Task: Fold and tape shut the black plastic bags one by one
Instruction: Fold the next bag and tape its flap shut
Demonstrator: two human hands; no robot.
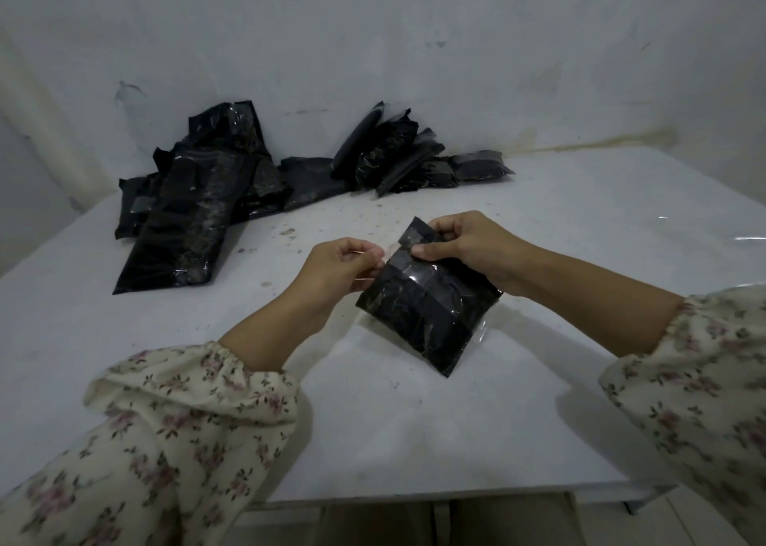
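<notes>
While the right hand [464,247] grips the bag [427,305], the left hand [344,265] pinches tape [387,255].

A white table [414,421] stands against a wall, with brown specks [290,230] across its middle. On its far left lies a heap of long bags [195,213] – some overlapping. By the wall sits a heap of small bags [398,160], a flat bag [311,180] between the heaps.

Both forearms forward and inward, left hand [340,264] and right hand [466,247] close together, fingers curled, pinching.
</notes>
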